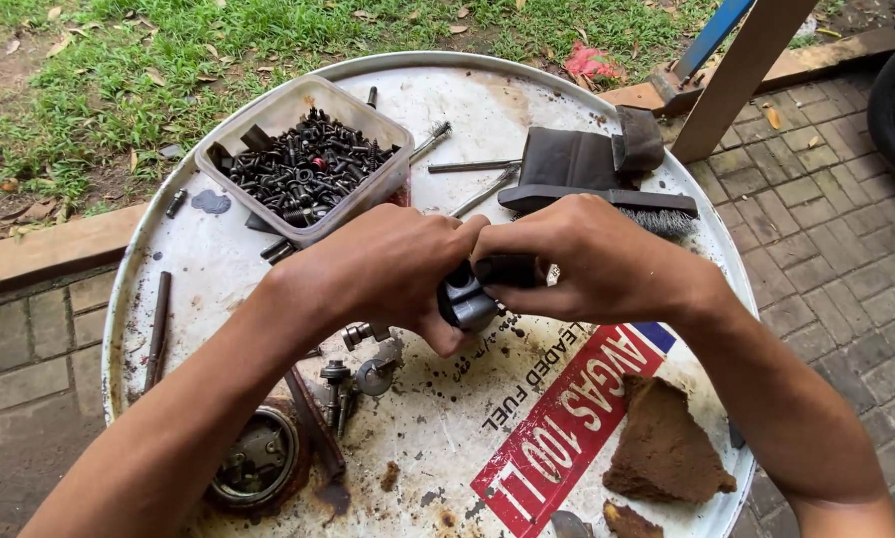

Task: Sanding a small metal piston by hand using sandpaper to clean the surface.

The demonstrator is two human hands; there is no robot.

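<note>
Both my hands meet over the middle of a white drum lid [218,269] used as a work surface. My left hand [387,269] and my right hand [587,261] together grip a small dark metal part [467,299], which shows between the fingers. Much of the part is hidden by my fingers. Just behind my right hand lies a wire brush [627,204] with a dark handle.
A plastic tub [303,164] full of dark bolts and nuts stands at the back left. Long bolts [467,166], small metal fittings [363,369], a round rusty housing [258,458], a brown rag [666,443] and a dark pouch [577,154] lie on the lid. Grass and paving surround it.
</note>
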